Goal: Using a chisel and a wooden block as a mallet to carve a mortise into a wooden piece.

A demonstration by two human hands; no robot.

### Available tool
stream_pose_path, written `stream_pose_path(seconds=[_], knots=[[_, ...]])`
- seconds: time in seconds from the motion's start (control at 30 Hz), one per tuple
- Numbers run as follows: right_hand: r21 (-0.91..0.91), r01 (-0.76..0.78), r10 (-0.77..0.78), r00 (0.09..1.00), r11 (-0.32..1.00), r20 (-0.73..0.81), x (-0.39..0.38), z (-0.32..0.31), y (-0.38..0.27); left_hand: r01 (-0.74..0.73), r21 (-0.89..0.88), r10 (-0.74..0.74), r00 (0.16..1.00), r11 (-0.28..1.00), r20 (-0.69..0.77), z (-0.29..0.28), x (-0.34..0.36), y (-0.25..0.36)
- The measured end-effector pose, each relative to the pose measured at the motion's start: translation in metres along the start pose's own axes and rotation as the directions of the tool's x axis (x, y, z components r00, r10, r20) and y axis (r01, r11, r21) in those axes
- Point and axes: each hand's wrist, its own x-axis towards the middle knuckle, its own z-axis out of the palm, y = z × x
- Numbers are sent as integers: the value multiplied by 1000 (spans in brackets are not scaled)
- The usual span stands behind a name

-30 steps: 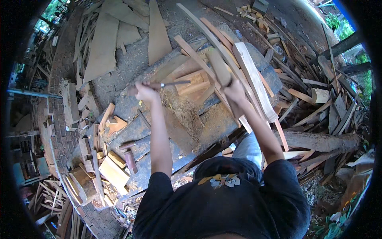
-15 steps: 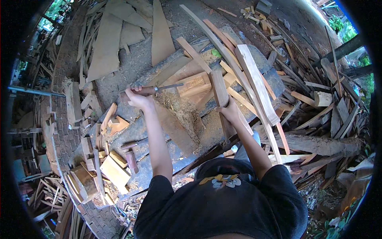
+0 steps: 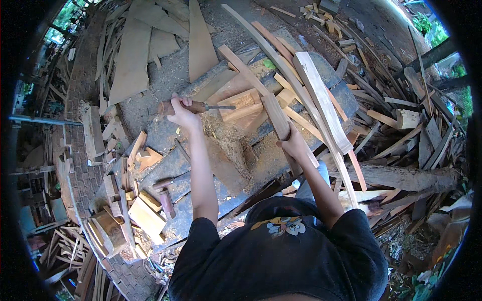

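Observation:
My left hand [image 3: 184, 113] is closed around the wooden handle of a chisel [image 3: 221, 107]. Its metal blade points right, with the tip over or against the near left side of a pale wooden block [image 3: 245, 104] that has a recess cut in it; whether they touch, I cannot tell. My right hand [image 3: 295, 144] grips a squared length of wood [image 3: 275, 114] lying aslant at the block's right, fingers wrapped over its edge. Wood shavings [image 3: 233, 145] are heaped between my forearms on the worktable [image 3: 188, 175].
A wooden mallet [image 3: 165, 195] lies left of my left forearm, near several wood blocks [image 3: 145, 215]. Long strips and a thick pale beam [image 3: 321, 100] lie to the right. Scrap wood [image 3: 396, 135] is piled beyond. Flat sheets [image 3: 131, 60] rest on the ground at the far left.
My left hand has shifted up and right with the chisel, whose blade now lies nearly level instead of tilting upward. My right hand has moved slightly to the right, still gripping the wood.

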Motion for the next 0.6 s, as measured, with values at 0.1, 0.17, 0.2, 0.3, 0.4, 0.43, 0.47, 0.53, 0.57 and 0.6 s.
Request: stream_pose_path(seconds=[0.1,0.17,0.2,0.3,0.4,0.43,0.47,0.53,0.57,0.6], knots=[[-42,44,-46,998,998,-49,-3,1,2,-10,12,10,1000,1000,18,2,0,-3],[-30,1,-2,1000,1000,-26,-4,-1,2,-17,13,17,999,1000,39,6,-2,-3],[-30,-1,1,1000,1000,-28,-4,-3,2,-26,46,25,1000,999,14,10,-6,-2],[-55,-12,13,1000,998,4,-3,-7,4,-71,118,73,997,990,-13,12,-10,-1],[-22,8,-8,1000,1000,16,-3,-7,9,-127,225,132,991,966,-6,15,-19,1],[-46,-5,6,1000,999,20,-4,-7,10,-150,291,156,988,945,4,17,-25,1],[-70,-17,18,1000,997,23,-5,-9,8,-149,292,155,988,945,3,21,-31,3],[-81,-19,21,1000,996,22,-8,-11,6,-201,359,201,979,911,39,30,-43,5],[-92,-20,22,1000,996,19,-10,-12,5,-201,359,202,979,911,37,31,-46,5],[-94,-18,20,1000,995,20,-10,-12,5,-227,391,208,974,892,92,32,-48,5]])
